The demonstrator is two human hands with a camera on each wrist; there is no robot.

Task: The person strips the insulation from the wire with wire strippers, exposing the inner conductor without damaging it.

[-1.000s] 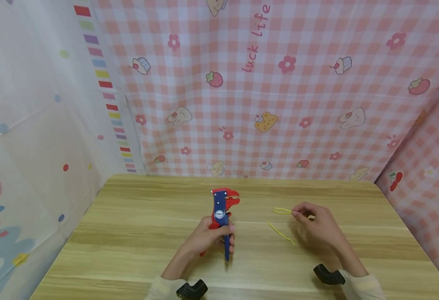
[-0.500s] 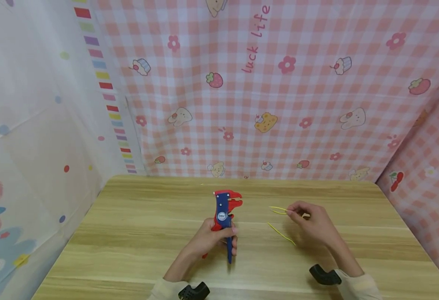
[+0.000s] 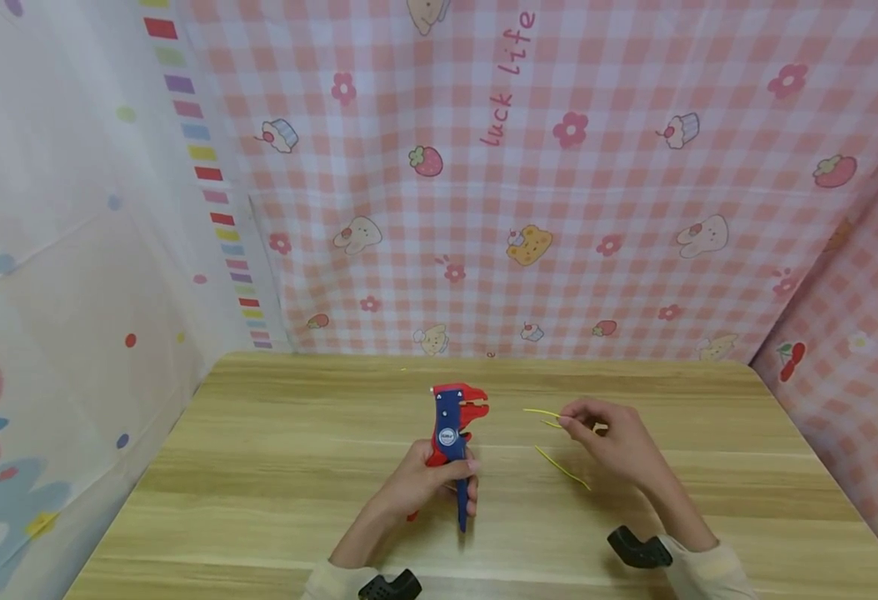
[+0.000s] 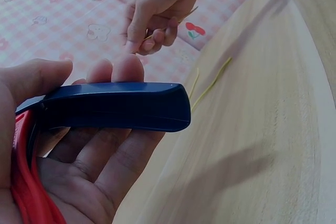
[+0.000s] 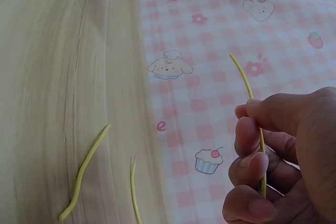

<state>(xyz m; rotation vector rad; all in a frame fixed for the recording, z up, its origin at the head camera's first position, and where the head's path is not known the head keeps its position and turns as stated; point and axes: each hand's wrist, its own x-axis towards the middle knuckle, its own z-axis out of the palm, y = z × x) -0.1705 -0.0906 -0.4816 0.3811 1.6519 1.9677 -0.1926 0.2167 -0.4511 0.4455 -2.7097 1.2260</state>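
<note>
Near the middle of the bench (image 3: 274,467), raised above its surface, is a blue-and-red hand tool (image 3: 445,412); its red jaws stand slightly apart. A round label (image 3: 447,437) on its body carries lettering too small to read. The left hand (image 3: 427,483) has its grip clamped around the tool's handles, thumb across the blue one. Apart from the tool, the right hand (image 3: 610,429) has its grip pinched together on a yellow wire (image 5: 244,78), one end projecting toward the tool. A loose wire (image 3: 562,467) lies on the bench nearby; a second loose wire (image 5: 135,192) beside it shows finer strands at its tip. The pink checked cloth (image 3: 379,187) behind reads "luck life", running upward, and a single "e" lower down.
</note>
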